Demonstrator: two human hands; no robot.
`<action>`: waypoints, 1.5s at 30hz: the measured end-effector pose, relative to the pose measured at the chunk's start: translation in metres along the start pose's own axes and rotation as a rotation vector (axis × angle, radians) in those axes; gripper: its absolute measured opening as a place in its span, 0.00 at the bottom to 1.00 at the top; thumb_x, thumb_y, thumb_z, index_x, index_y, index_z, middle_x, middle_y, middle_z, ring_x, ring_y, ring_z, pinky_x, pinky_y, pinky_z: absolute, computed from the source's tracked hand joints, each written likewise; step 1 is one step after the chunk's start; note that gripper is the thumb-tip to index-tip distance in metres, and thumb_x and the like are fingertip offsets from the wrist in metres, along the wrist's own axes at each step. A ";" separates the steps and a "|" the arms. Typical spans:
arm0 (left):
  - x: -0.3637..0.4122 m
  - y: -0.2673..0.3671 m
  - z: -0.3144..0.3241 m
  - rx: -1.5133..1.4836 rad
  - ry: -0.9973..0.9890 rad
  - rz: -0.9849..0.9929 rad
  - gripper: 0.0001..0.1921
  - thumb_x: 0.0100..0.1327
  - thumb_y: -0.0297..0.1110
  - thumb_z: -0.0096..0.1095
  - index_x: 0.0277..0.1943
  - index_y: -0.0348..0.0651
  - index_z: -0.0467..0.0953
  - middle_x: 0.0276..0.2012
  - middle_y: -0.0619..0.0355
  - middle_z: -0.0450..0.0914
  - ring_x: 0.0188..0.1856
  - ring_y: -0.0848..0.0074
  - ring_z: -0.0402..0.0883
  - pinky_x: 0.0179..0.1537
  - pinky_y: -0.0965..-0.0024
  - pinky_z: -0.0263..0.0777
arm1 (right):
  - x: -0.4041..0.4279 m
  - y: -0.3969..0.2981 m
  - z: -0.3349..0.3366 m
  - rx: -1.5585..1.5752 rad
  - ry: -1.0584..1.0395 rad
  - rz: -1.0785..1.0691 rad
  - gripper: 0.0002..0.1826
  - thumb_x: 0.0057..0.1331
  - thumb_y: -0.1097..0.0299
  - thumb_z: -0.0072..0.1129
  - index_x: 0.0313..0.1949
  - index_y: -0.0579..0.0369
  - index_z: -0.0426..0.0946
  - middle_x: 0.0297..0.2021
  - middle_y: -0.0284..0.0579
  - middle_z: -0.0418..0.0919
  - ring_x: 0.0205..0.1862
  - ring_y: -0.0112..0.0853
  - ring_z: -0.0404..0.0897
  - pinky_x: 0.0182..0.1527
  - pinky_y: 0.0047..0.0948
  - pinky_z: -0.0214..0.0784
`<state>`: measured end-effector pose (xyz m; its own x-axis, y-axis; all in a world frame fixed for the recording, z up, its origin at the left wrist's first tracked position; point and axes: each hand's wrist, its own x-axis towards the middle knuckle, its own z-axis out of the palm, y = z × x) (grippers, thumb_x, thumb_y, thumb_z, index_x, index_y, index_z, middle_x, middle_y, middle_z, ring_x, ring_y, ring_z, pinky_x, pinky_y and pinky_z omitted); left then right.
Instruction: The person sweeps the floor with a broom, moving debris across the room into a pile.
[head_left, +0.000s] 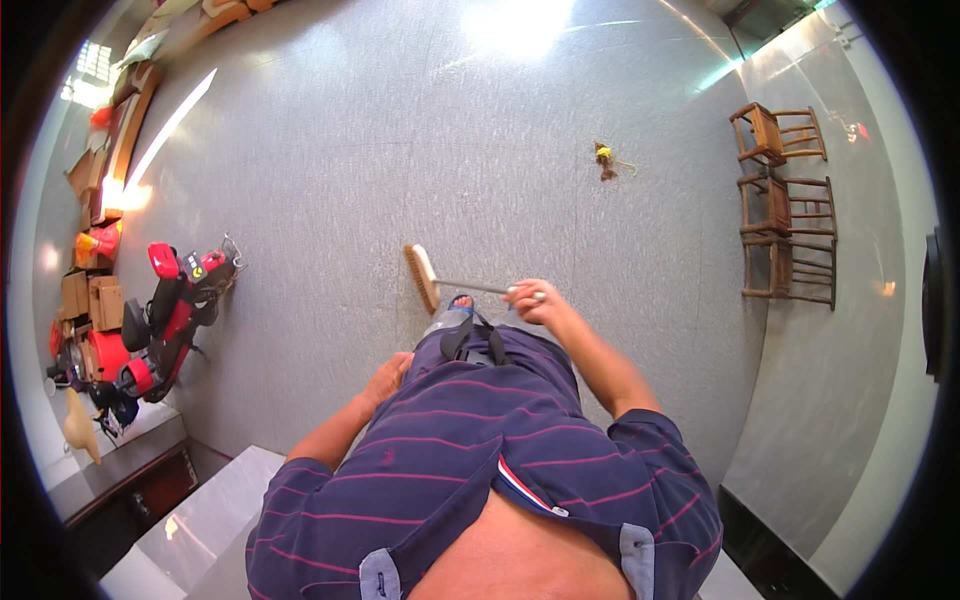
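My right hand (535, 301) is closed around the thin grey handle of a broom (422, 276). The broom's head is white with brown bristles and lies to the left of my feet, close to the floor (465, 180); whether the bristles touch it I cannot tell. My left hand (388, 377) rests against my hip by the striped shirt (450, 450). Its fingers are partly hidden and nothing shows in it. Farther off to the right, a small pile of brown debris (606, 161) with a yellow bit lies on the floor.
Several wooden chairs (776, 206) line the right wall. On the left stands a red and black electric scooter (176, 315), with cardboard boxes (105, 302) and a red container (109, 355) behind it. A straw hat (79, 426) is near its rear.
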<state>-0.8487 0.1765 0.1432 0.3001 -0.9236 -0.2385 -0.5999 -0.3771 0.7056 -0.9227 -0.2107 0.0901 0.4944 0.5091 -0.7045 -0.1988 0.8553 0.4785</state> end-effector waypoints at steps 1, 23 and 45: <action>0.004 0.007 0.002 -0.011 0.010 -0.011 0.32 0.55 0.39 0.56 0.60 0.47 0.50 0.47 0.47 0.68 0.48 0.54 0.69 0.47 0.59 0.67 | -0.024 -0.018 -0.009 0.004 -0.003 -0.023 0.15 0.63 0.72 0.41 0.43 0.75 0.57 0.14 0.30 0.61 0.09 0.14 0.60 0.08 0.15 0.45; 0.090 0.036 0.063 0.100 0.300 0.132 0.36 0.52 0.34 0.59 0.62 0.47 0.49 0.51 0.45 0.62 0.51 0.52 0.65 0.50 0.59 0.66 | -0.176 -0.103 0.016 -0.382 0.180 -0.416 0.11 0.61 0.70 0.41 0.21 0.47 0.58 0.13 0.27 0.61 0.11 0.15 0.62 0.09 0.16 0.46; 0.083 0.020 -0.036 -0.044 0.146 -0.062 0.35 0.56 0.36 0.55 0.64 0.56 0.45 0.47 0.47 0.67 0.48 0.54 0.69 0.47 0.59 0.67 | -0.015 -0.160 0.116 0.183 -0.234 -0.061 0.09 0.61 0.74 0.39 0.22 0.56 0.58 0.10 0.28 0.59 0.06 0.15 0.58 0.07 0.16 0.43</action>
<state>-0.8097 0.0947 0.1616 0.4421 -0.8777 -0.1849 -0.5445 -0.4264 0.7223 -0.8003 -0.3665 0.0849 0.6865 0.4035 -0.6049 -0.0178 0.8410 0.5407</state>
